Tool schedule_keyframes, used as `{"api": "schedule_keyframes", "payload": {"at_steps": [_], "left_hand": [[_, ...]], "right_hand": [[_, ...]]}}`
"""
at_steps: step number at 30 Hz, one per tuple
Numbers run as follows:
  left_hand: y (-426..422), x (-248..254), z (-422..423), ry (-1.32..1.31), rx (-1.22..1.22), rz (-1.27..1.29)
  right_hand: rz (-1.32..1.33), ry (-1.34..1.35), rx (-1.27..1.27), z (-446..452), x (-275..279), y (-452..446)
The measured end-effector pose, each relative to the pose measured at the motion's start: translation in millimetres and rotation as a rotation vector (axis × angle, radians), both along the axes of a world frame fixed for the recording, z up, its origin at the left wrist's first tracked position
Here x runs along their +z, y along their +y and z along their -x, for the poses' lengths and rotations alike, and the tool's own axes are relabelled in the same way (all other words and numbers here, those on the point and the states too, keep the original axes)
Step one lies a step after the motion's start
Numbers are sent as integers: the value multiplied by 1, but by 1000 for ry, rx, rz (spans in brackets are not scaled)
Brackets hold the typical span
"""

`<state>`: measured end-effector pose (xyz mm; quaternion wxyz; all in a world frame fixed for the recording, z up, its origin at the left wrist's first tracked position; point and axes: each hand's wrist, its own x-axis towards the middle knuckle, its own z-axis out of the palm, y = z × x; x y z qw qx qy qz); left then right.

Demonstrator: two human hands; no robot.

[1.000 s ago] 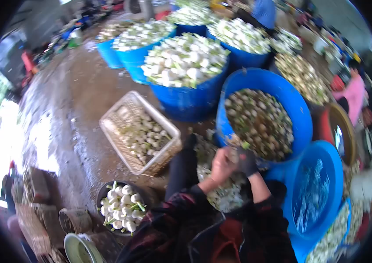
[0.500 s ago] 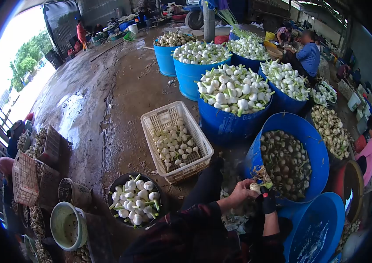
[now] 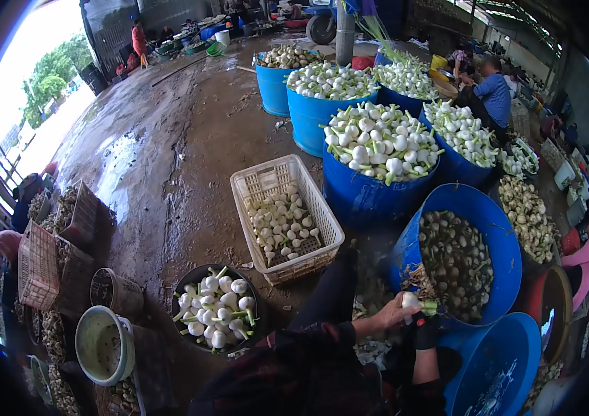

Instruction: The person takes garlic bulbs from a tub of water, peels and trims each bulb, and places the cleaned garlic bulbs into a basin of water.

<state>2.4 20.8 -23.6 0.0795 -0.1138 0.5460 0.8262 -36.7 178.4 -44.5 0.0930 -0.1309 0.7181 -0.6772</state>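
Observation:
My left hand (image 3: 391, 313) is closed around a white garlic bulb (image 3: 411, 299) whose green stem (image 3: 430, 308) points right. Just below it is my right hand (image 3: 425, 334), in a dark glove with fingers curled. A small red spot shows at its fingers, but whatever it holds is too small to make out. Beside my hands, a blue tub (image 3: 513, 243) contains unpeeled garlic bulbs (image 3: 454, 267) in murky water. Brown peelings (image 3: 418, 277) hang on its near rim. By my left leg, a dark basin (image 3: 182, 283) is heaped with peeled white bulbs (image 3: 217, 305).
A pale plastic crate (image 3: 326, 253) with garlic bulbs stands ahead. Beyond it, large blue tubs (image 3: 371, 197) are piled with white garlic. Another blue tub (image 3: 527, 347) with water is at my right. A pail (image 3: 83, 347) and crates (image 3: 38, 267) stand left; people sit at right.
The bulb in my left hand now looks whiter and is turned with its stem to the right. My right hand has dropped slightly below it. The view has shifted slightly.

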Motion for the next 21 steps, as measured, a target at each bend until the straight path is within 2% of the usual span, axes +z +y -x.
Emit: {"api": "schedule_keyframes", "payload": {"at_steps": [1, 2, 3, 5, 8, 10, 12, 13, 15, 16, 17, 19, 21], "left_hand": [[1, 1, -2, 52, 49, 31], [3, 1, -3, 104, 98, 64], [-1, 3, -3, 96, 16, -2], [-12, 5, -5, 74, -144, -138], [-25, 15, -3, -187, -393, -660], [-25, 6, 1, -142, -386, -659], [-27, -2, -2, -128, -350, -653], [-21, 0, -3, -79, -178, -511], [-10, 8, -4, 21, 160, -219], [-21, 13, -6, -16, 21, -160], [-22, 11, -6, 7, 84, -138], [-13, 3, -4, 44, 184, -106], [-15, 11, -2, 1, 218, -152]], "right_hand": [[51, 14, -27, 1, -8, -1], [-66, 41, -10, 3, -12, 5], [-183, 65, 5, 2, -5, 6], [-145, 2, 33, 0, 5, 4], [261, -206, 61, -2, 25, -5], [448, -284, 81, -13, 63, -24], [444, -314, 92, -12, 62, -18], [441, -331, 96, -11, 60, -13], [140, -64, -23, -1, 14, 1], [-13, 65, -82, 2, -8, 6], [-58, 88, -99, 3, -17, 5], [-164, 126, -156, 7, -14, 2], [-238, 206, -159, -1, 37, -15]]}}
